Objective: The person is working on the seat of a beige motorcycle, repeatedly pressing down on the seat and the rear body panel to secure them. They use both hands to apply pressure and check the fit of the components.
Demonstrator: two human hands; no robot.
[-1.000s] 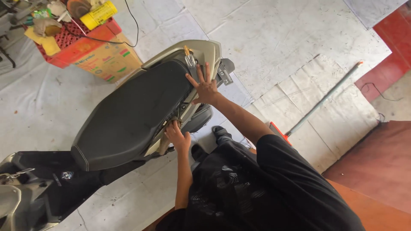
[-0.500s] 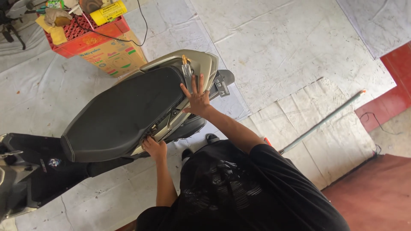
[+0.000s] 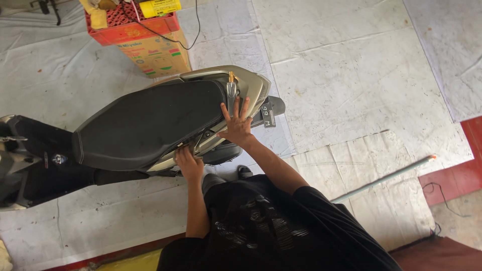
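Since the earlier pictures the view has slid so that the scooter (image 3: 150, 125) sits further left and lower in the frame, while both hands keep the same places on its rear end. Its long axis runs from the dark front bodywork at the left edge to the grey tail cowl (image 3: 236, 80) near the middle, with the black seat (image 3: 145, 123) along the top.

The person crouches beside the tail, on the near side of the scooter, so the rear end lies straight ahead of both arms. The right hand (image 3: 236, 123) is spread wide, fingers fanned flat over the back of the seat and the cowl, holding nothing; a small brass-tipped fitting (image 3: 231, 83) stands just beyond its fingertips. The left hand (image 3: 189, 163) is lower and further forward, curled in at the seam under the seat edge, touching the side panel (image 3: 211, 143); whether it grips anything there cannot be told. The right hand is the one nearer the tail, the left the one nearer the seat's side.

Beyond the scooter stand a cardboard box (image 3: 155, 52) with a red crate (image 3: 130, 27) on top, and a long pale rod (image 3: 384, 178) lies on the sheeted floor to the right.
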